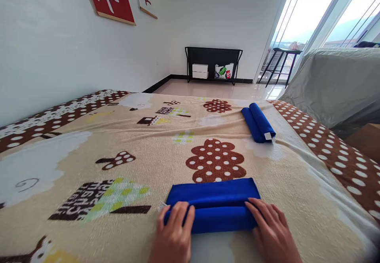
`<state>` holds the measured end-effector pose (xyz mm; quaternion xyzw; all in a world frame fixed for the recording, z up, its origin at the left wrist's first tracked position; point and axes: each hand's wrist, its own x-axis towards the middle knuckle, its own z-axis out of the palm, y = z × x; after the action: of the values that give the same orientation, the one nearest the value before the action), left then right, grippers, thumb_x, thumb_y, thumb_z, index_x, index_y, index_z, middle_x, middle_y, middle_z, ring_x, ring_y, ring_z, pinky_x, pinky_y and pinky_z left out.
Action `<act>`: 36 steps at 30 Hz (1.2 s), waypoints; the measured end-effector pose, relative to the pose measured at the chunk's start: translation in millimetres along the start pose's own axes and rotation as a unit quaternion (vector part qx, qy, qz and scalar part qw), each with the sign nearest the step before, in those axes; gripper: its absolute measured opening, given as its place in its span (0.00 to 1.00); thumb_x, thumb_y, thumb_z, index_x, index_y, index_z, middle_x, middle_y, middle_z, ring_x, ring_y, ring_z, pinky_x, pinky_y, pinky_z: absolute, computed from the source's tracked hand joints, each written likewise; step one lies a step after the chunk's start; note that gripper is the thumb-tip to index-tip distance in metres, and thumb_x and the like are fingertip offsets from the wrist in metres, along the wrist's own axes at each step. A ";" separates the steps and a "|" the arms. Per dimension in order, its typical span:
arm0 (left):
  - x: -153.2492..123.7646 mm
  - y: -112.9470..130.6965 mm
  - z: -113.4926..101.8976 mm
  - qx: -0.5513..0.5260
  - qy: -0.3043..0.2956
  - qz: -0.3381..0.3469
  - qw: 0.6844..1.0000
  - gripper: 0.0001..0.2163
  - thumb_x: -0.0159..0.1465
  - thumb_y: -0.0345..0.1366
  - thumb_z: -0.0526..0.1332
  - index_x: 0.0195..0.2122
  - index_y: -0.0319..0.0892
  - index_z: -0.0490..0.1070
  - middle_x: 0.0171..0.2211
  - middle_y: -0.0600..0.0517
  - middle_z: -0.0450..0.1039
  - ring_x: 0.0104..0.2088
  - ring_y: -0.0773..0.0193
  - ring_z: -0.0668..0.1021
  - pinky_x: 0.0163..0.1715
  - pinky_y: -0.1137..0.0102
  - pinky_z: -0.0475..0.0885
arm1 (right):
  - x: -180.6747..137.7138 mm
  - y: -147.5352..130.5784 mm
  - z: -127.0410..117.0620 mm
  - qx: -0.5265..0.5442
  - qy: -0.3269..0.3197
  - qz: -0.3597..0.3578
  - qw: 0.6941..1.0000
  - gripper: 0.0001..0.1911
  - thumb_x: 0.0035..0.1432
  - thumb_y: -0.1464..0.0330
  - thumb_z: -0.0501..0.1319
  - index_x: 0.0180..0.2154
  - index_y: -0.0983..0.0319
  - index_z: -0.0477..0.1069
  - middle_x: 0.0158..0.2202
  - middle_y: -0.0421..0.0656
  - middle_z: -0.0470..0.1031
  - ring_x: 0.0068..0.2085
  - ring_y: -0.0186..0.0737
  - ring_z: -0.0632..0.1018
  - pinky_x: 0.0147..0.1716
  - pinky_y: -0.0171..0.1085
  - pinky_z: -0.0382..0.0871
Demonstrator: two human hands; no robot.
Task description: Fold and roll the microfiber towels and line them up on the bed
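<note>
A blue towel lies in front of me, its near part rolled up and its far part flat. My left hand has its fingers curled over the left end of the roll, beside a small white tag. At the right end, my right hand grips the roll with fingers bent over it. Both thumbs are largely hidden. Farther off to the right rests a second blue towel, rolled, with a white label at its near end.
Under everything spreads a beige patterned blanket with a brown dotted border. A white wall runs along the left. Beyond the far edge stand a black rack and a stool. A covered bulky item is at right.
</note>
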<state>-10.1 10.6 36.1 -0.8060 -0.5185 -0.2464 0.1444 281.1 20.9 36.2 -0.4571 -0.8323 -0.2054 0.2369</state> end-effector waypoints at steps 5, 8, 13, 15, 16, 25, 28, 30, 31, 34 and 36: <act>26.0 15.7 14.0 0.017 -0.031 0.124 0.992 0.20 0.69 0.40 0.54 0.59 0.40 0.69 0.55 0.49 0.76 0.54 0.60 0.77 0.55 0.64 0.65 | 18.5 -22.3 16.9 0.038 -0.051 -0.032 0.997 0.23 0.66 0.63 0.54 0.60 0.63 0.65 0.55 0.43 0.76 0.55 0.40 0.76 0.56 0.43 0.59; 17.9 -16.0 11.9 0.071 -0.041 0.081 0.993 0.22 0.70 0.46 0.55 0.60 0.40 0.68 0.58 0.48 0.74 0.56 0.58 0.76 0.52 0.61 0.68 | 3.2 -2.0 23.1 0.014 -0.076 0.016 0.997 0.29 0.66 0.54 0.56 0.63 0.62 0.62 0.59 0.43 0.72 0.57 0.42 0.75 0.56 0.44 0.61; -7.0 -61.2 7.6 0.113 -0.045 0.003 0.993 0.21 0.71 0.43 0.53 0.62 0.41 0.66 0.61 0.46 0.71 0.58 0.55 0.75 0.56 0.55 0.64 | -23.0 28.4 25.5 -0.017 -0.082 0.084 0.993 0.29 0.67 0.52 0.54 0.63 0.59 0.62 0.61 0.44 0.70 0.58 0.47 0.74 0.61 0.49 0.56; -3.6 -56.1 3.4 0.120 -0.033 0.003 0.992 0.21 0.70 0.39 0.54 0.62 0.40 0.66 0.62 0.45 0.69 0.59 0.52 0.73 0.59 0.51 0.60 | -16.0 23.5 21.9 -0.019 -0.066 0.083 0.994 0.28 0.66 0.53 0.56 0.62 0.59 0.65 0.61 0.46 0.70 0.60 0.49 0.73 0.64 0.52 0.52; 2.2 -48.4 0.5 0.114 -0.025 0.016 0.993 0.20 0.69 0.35 0.54 0.62 0.40 0.66 0.62 0.44 0.68 0.60 0.52 0.73 0.60 0.51 0.60 | -8.4 17.6 19.4 -0.010 -0.063 0.067 0.996 0.27 0.66 0.54 0.56 0.61 0.60 0.66 0.62 0.46 0.69 0.61 0.49 0.72 0.64 0.52 0.52; 58.4 4.2 -6.5 -0.122 -0.170 0.090 0.974 0.17 0.71 0.38 0.54 0.58 0.42 0.71 0.56 0.49 0.76 0.53 0.60 0.79 0.51 0.65 0.76 | 43.6 -5.3 19.3 0.119 -0.219 -0.010 0.968 0.29 0.69 0.50 0.49 0.64 0.56 0.62 0.64 0.40 0.64 0.62 0.44 0.70 0.57 0.48 0.70; 41.1 -27.6 1.7 -0.070 -0.158 0.031 0.984 0.18 0.71 0.43 0.54 0.59 0.45 0.71 0.58 0.49 0.74 0.57 0.58 0.77 0.51 0.61 0.76 | 22.1 23.3 27.2 0.085 -0.217 0.047 0.971 0.29 0.69 0.51 0.49 0.65 0.57 0.62 0.65 0.41 0.62 0.64 0.46 0.68 0.58 0.52 0.70; 27.4 -46.2 5.3 -0.026 -0.150 0.007 0.988 0.20 0.71 0.44 0.54 0.61 0.46 0.69 0.60 0.50 0.72 0.58 0.57 0.75 0.53 0.58 0.75 | 7.6 38.7 30.9 0.069 -0.214 0.071 0.972 0.28 0.70 0.53 0.49 0.65 0.57 0.61 0.65 0.41 0.62 0.64 0.46 0.68 0.58 0.53 0.69; 22.2 -51.4 6.3 -0.004 -0.146 -0.003 0.989 0.20 0.71 0.45 0.54 0.61 0.47 0.68 0.60 0.50 0.71 0.59 0.56 0.75 0.53 0.56 0.75 | 3.0 42.9 31.9 0.063 -0.212 0.079 0.972 0.28 0.70 0.53 0.49 0.65 0.58 0.62 0.65 0.41 0.63 0.64 0.46 0.68 0.59 0.53 0.69; 18.1 -49.4 7.3 0.050 -0.121 -0.027 0.991 0.20 0.71 0.44 0.53 0.60 0.43 0.70 0.59 0.47 0.72 0.58 0.52 0.75 0.55 0.52 0.72 | 4.6 41.4 31.5 0.051 -0.196 0.096 0.975 0.28 0.69 0.52 0.50 0.63 0.59 0.64 0.64 0.43 0.64 0.64 0.48 0.68 0.60 0.56 0.67; 22.7 -39.6 7.7 0.054 -0.110 -0.008 0.992 0.19 0.71 0.41 0.52 0.60 0.41 0.70 0.59 0.46 0.73 0.58 0.53 0.75 0.57 0.52 0.71 | 15.2 33.9 29.0 0.072 -0.194 0.075 0.975 0.29 0.69 0.52 0.51 0.64 0.57 0.62 0.66 0.43 0.62 0.65 0.48 0.67 0.62 0.55 0.65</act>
<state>-36.4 48.4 41.3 -0.8149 -0.5503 -0.1289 0.1282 297.1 64.1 26.1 -0.5311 -0.8384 -0.0340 0.1176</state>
